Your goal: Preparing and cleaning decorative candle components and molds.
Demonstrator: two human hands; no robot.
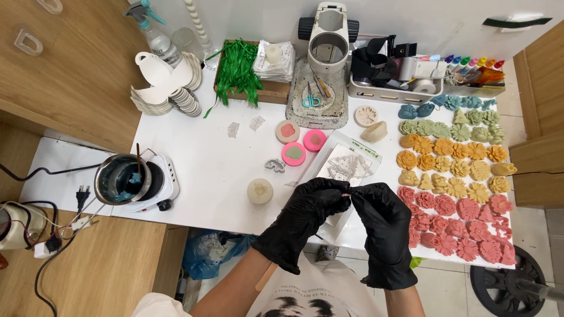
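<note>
Both black-gloved hands meet over the counter's [223,170] near edge, left hand [305,214] and right hand [382,226] pinching one tiny pale piece [349,194] between fingertips; rows of coloured moulded flowers [455,176] lie at three o'clock.

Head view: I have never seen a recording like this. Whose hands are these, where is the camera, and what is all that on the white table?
The single picture comes from a camera worn on the person's head, looking down. The two black-gloved hands are that person's own: the left hand and right hand meet at the fingertips, pinching something tiny between them, too small to identify. Under them lies a clear packet on the white table. At the right sit rows of small cast flower shapes in blue, green, orange, yellow and pink. Near the middle are two pink round moulds and a pale round piece. At the left, a metal pot stands on a small hot plate.
</note>
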